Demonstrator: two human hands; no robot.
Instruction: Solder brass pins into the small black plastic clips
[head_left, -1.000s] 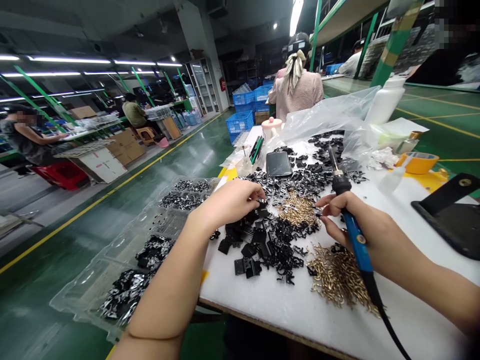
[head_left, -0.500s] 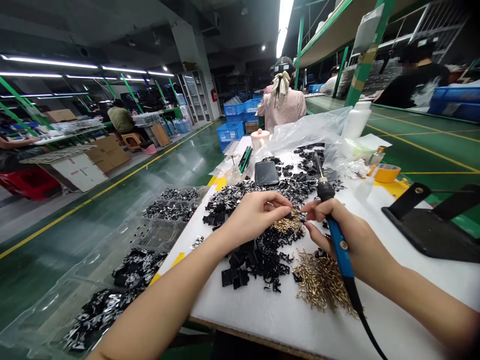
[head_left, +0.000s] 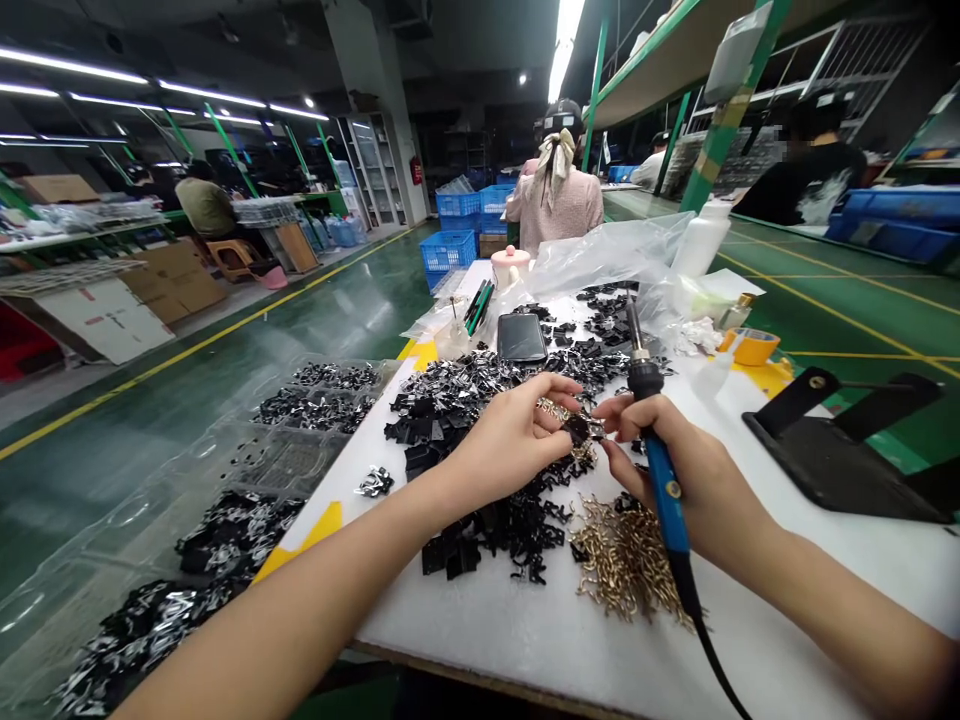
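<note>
My left hand holds a small black part between thumb and fingers, above the heaped parts. My right hand is wrapped round a blue soldering iron, its metal tip pointing up and away. The right thumb and fingertips are at a small silvery end of the black part. Below the right hand lies a pile of brass-coloured hooked pieces. Black and silver parts spread over the white table, under and behind my left hand.
Left of the table, a clear compartment tray holds more parts. A phone, pink-lidded cup, plastic bag and white bottle stand farther back. A black metal stand is at right. A person sits ahead.
The view has shifted, so the table items appear farther left. My left fingers have opened slightly around the black part, which now shows more clearly. The iron remains in my right hand.
</note>
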